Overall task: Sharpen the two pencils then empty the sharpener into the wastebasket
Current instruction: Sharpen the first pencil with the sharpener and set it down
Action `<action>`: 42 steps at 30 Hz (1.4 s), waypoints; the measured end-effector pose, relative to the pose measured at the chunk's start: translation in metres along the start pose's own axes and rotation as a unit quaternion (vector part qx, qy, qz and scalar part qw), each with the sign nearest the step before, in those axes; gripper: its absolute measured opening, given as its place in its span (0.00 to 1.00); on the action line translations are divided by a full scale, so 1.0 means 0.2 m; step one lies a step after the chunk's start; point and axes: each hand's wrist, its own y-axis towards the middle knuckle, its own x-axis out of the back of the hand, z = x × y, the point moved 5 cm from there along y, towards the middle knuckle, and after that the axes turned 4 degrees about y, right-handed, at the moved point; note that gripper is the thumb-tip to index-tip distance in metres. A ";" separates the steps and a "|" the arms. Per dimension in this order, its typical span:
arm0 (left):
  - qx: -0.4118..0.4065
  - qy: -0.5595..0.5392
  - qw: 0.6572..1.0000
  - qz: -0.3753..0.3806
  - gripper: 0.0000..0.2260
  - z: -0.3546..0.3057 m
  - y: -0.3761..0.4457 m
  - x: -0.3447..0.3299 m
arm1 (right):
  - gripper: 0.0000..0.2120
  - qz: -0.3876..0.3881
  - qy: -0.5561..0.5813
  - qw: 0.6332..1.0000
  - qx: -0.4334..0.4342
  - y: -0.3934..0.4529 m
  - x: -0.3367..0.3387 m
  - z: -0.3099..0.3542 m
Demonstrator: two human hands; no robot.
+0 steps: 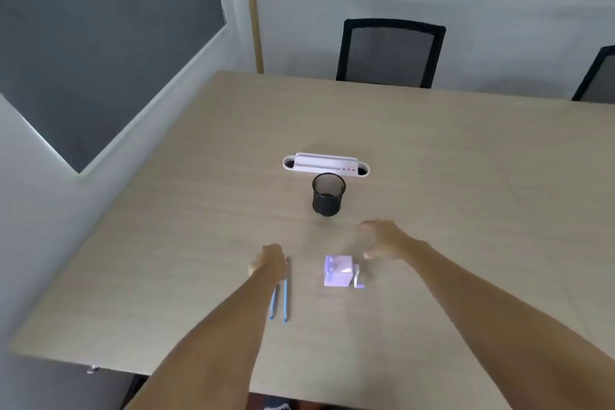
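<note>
Just beside my left hand [269, 260] lie two light blue pencils [285, 296]. Near my right hand [386, 240] stands the pale lilac sharpener [337, 271], with a whitish top face. Beyond my hands is a black mesh wastebasket [328, 195], and behind it a white holder [326, 165] with small pink marks. The table [466, 176] under my hands has a beige wood grain.

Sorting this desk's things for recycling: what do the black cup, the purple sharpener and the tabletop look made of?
Black cup: likely metal wire mesh, matte; its wall looks see-through near the rim.
Sharpener: probably moulded plastic, smooth pastel purple with a slight sheen, crank on its side.
Tabletop: wood-look surface, matte, with fine grain lines; whether laminate or real wood cannot be told.
</note>
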 end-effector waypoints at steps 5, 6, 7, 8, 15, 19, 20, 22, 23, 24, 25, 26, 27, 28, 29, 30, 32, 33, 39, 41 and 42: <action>0.055 -0.010 0.998 0.042 0.14 0.08 -0.09 -0.27 | 0.15 0.006 0.019 0.999 0.046 -0.03 -0.27 0.11; 0.056 -0.008 0.998 0.038 0.15 0.08 -0.09 -0.29 | 0.11 -0.003 0.022 0.999 0.040 -0.03 -0.31 0.11; 0.053 -0.008 0.998 0.034 0.15 0.08 -0.08 -0.30 | 0.10 -0.011 0.028 0.999 0.037 -0.03 -0.33 0.11; 0.048 -0.008 0.998 0.030 0.15 0.07 -0.07 -0.32 | 0.12 -0.023 0.033 0.998 0.038 -0.04 -0.33 0.13; 0.014 -0.009 0.999 0.033 0.13 0.04 -0.08 -0.38 | 0.16 -0.102 0.017 0.994 0.047 -0.05 -0.39 0.11; -0.036 -0.041 0.998 0.025 0.14 0.03 -0.11 -0.40 | 0.12 -0.093 0.002 0.994 0.049 -0.03 -0.37 0.12; -0.051 -0.055 0.997 0.023 0.14 0.03 -0.12 -0.40 | 0.12 -0.084 -0.004 0.995 0.050 -0.03 -0.37 0.13; -0.090 -0.063 0.994 0.005 0.10 0.04 -0.14 -0.39 | 0.13 -0.079 -0.010 0.995 0.056 -0.02 -0.36 0.13; -0.108 -0.066 0.992 -0.008 0.10 0.05 -0.16 -0.39 | 0.14 -0.077 -0.014 0.995 0.058 -0.02 -0.36 0.13; -0.118 -0.089 0.989 -0.014 0.11 0.07 -0.17 -0.38 | 0.15 -0.073 -0.018 0.996 0.056 -0.02 -0.36 0.14; -0.126 -0.114 0.985 -0.017 0.14 0.08 -0.17 -0.37 | 0.16 -0.072 -0.019 0.996 0.055 -0.02 -0.36 0.14; -0.132 -0.132 0.982 -0.022 0.16 0.10 -0.17 -0.37 | 0.16 -0.071 -0.020 0.996 0.053 -0.02 -0.36 0.14; -0.138 -0.144 0.979 -0.032 0.17 0.11 -0.17 -0.35 | 0.16 -0.072 -0.023 0.996 0.052 -0.02 -0.36 0.14; -0.144 -0.153 0.977 -0.040 0.18 0.12 -0.17 -0.34 | 0.16 -0.073 -0.027 0.996 0.052 -0.02 -0.36 0.14; -0.153 -0.159 0.974 -0.046 0.18 0.12 -0.16 -0.33 | 0.15 -0.074 -0.031 0.995 0.053 -0.02 -0.36 0.14; -0.160 -0.162 0.972 -0.052 0.18 0.12 -0.16 -0.31 | 0.14 -0.076 -0.032 0.995 0.054 -0.02 -0.36 0.14; -0.171 -0.162 0.970 -0.058 0.17 0.12 -0.13 -0.29 | 0.13 -0.079 -0.031 0.995 0.054 -0.01 -0.36 0.14; -0.175 -0.161 0.970 -0.059 0.17 0.12 -0.12 -0.28 | 0.14 -0.079 -0.031 0.995 0.053 -0.01 -0.36 0.14; -0.204 -0.108 0.971 -0.061 0.14 0.09 -0.05 -0.23 | 0.16 -0.076 -0.029 0.995 0.055 0.00 -0.36 0.14; -0.209 -0.082 0.973 -0.058 0.13 0.07 -0.02 -0.21 | 0.16 -0.076 -0.029 0.995 0.054 0.00 -0.36 0.13; -0.212 -0.077 0.973 -0.053 0.12 0.05 -0.01 -0.20 | 0.16 -0.075 -0.028 0.995 0.054 0.00 -0.36 0.13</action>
